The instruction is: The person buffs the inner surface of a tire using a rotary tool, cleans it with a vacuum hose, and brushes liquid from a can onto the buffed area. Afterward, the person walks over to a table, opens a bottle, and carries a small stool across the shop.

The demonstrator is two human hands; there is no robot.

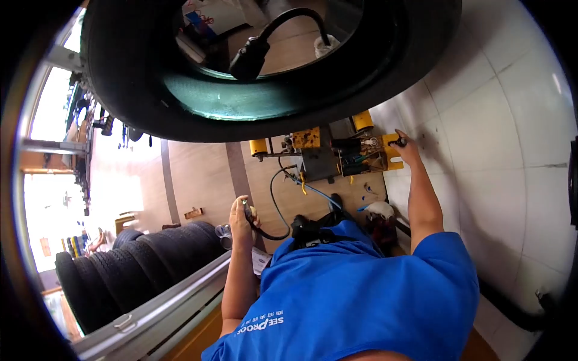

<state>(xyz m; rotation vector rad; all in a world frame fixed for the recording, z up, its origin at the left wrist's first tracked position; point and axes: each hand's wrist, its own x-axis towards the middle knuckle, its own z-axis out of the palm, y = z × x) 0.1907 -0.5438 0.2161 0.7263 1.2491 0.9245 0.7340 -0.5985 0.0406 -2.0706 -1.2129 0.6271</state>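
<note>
My left hand (239, 218) is closed around a hand-held air tool (247, 210) with a black hose (278, 237) trailing from it; its exact kind is hard to see. At the yellow tool tray (392, 143), my right hand (407, 150) has its fingers around a small black object (398, 142) that I cannot make out. Pliers and other hand tools (356, 160) lie in the compartment beside it. A large tire (241, 123) stands in front of me, above both hands in the view. Light shines on its inner wall from a black lamp (248, 59) on a bent neck.
Several tires (141, 259) stand in a row at lower left, behind a metal rail (162, 299). A machine with yellow parts (307, 138) stands under the tire. A blue hose (318, 191) runs toward my feet. White tiled wall (500, 120) borders the right side.
</note>
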